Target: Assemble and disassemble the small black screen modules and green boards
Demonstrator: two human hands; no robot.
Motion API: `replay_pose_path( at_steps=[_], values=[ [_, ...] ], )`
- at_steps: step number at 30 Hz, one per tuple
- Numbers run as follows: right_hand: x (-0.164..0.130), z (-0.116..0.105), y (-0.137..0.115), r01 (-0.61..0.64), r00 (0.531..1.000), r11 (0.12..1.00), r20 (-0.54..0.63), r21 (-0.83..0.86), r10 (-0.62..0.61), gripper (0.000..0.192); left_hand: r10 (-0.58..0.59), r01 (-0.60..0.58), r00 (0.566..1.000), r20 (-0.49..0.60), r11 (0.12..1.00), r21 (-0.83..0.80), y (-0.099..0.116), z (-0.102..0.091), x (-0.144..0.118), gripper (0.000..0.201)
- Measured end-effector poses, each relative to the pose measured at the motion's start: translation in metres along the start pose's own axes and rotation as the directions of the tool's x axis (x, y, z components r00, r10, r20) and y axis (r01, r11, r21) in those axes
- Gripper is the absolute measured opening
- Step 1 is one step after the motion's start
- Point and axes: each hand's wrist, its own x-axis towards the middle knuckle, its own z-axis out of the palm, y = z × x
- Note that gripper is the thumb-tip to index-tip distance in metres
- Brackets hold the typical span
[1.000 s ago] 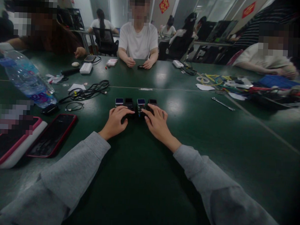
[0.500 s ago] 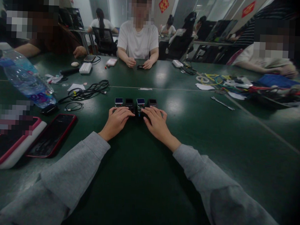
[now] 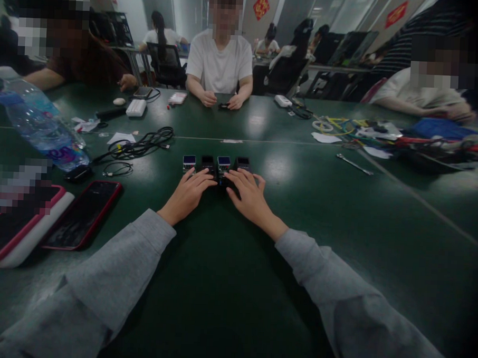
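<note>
- Since a second ago, both hands sit slightly closer together; the row is unmoved.
- Long glossy dark-green table (image 3: pixel 225 305) fills a busy workroom.
- Clear plastic water bottle (image 3: pixel 39 125) lies far left.
- Row of four small black screen modules (image 3: pixel 216 164) sits mid-table.
- Left hand (image 3: pixel 186 195) and right hand (image 3: pixel 251 198) rest on it, fingers loosely spread, gripping nothing.

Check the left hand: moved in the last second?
Yes. The left hand crept slightly right, toward the right hand, over the row of small modules.
</note>
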Motion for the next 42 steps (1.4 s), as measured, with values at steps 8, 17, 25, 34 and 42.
replay_pose_path(
  at_steps=[8,17,25,34,42],
  values=[
    [0.0,-0.003,-0.002,-0.04,0.999,0.999,-0.01,-0.004,0.04,0.04,-0.062,0.062,0.996,-0.062,0.998,0.004,0.006,-0.004,0.002,0.039],
    [0.002,-0.001,0.007,-0.218,0.969,0.974,-0.105,0.062,0.224,0.034,-0.43,0.374,0.839,-0.334,0.901,-0.221,-0.011,-0.004,0.0,0.021],
    [0.003,0.0,0.008,-0.195,0.969,0.978,-0.139,0.077,0.204,0.033,-0.587,0.46,0.751,-0.303,0.793,-0.399,-0.029,0.007,-0.005,0.019],
    [0.0,-0.008,-0.007,0.058,0.997,0.998,0.047,-0.03,-0.057,0.04,-0.567,0.448,0.766,-0.303,0.809,-0.381,-0.025,0.003,-0.003,0.016],
    [0.0,-0.005,-0.003,0.032,0.999,0.999,0.029,-0.016,-0.032,0.038,-0.512,0.429,0.804,-0.304,0.852,-0.299,-0.021,0.0,-0.001,0.012]
  ],
)
